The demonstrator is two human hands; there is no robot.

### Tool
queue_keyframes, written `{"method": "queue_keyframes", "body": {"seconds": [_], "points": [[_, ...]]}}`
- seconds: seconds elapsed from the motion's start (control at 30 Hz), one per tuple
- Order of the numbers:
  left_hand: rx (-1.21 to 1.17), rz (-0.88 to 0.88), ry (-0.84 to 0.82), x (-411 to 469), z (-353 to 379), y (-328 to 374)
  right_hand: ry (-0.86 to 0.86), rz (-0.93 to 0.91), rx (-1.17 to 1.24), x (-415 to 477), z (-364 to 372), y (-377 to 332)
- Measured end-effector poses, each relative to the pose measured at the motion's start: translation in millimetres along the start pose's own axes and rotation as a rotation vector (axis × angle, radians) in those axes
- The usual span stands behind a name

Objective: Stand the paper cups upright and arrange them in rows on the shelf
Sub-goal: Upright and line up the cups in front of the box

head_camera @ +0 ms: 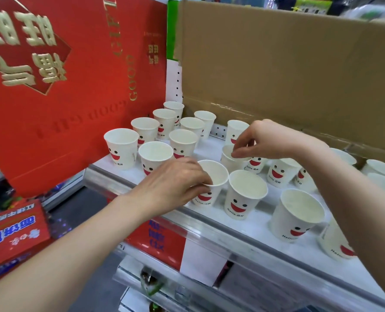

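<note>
Empty paper cups [245, 192] upright on shelf [261, 221]; left hand [175, 181] gripping front cup [216, 174], right hand [270, 140] pinching rim of another cup [226, 161].

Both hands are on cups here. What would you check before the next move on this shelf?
1. The left hand grips the front cup at its rim: ok.
2. The right hand pinches the rim of the middle cup: ok.
3. The middle cup stands upright: not ok, it looks tilted.
4. Bare shelf beside it to set it down: ok.
5. The right-side cups form straight rows: not ok, scattered.
6. Cups undamaged: cannot tell.
</note>
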State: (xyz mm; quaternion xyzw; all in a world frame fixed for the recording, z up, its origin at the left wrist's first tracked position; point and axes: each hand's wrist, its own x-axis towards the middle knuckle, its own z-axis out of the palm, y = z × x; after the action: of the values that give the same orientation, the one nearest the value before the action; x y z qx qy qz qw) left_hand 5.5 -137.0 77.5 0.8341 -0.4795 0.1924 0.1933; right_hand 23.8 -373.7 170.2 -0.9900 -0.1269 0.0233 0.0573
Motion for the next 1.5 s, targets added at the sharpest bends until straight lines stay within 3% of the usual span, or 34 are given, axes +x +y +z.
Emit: {"method": "queue_keyframes", "body": {"seconds": [0.1,0.27,0.43,0.57,0.77,1.0,1.37,1.5], "points": [[-0.030,-0.007,-0.015,-5,-3,-6,-0.111,0.025,-0.064,-6,2,9],[-0.049,-0.049,-0.005,-11,-8,-18,-0.062,-0.030,-0.256,2,16,15],[-0.082,-0.037,-0.011,-8,-6,-17,0.075,-0.056,-0.118,13,25,1],[-0.093,-0.027,-0.003,-6,-4,-17,0.070,-0.032,0.045,11,20,-2],[-0.122,-0.015,0.003,-2,-1,-16,-0.071,0.011,-0.101,1,9,16],[-0.130,0.017,-0.001,3,2,-12,0.070,-0.059,-0.183,10,22,15],[-0.039,0.046,0.026,6,5,-9,0.072,-0.100,-0.168,18,28,21],[-0.059,0.013,0.034,9,2,-13,0.062,-0.137,-0.051,19,12,34]]}}
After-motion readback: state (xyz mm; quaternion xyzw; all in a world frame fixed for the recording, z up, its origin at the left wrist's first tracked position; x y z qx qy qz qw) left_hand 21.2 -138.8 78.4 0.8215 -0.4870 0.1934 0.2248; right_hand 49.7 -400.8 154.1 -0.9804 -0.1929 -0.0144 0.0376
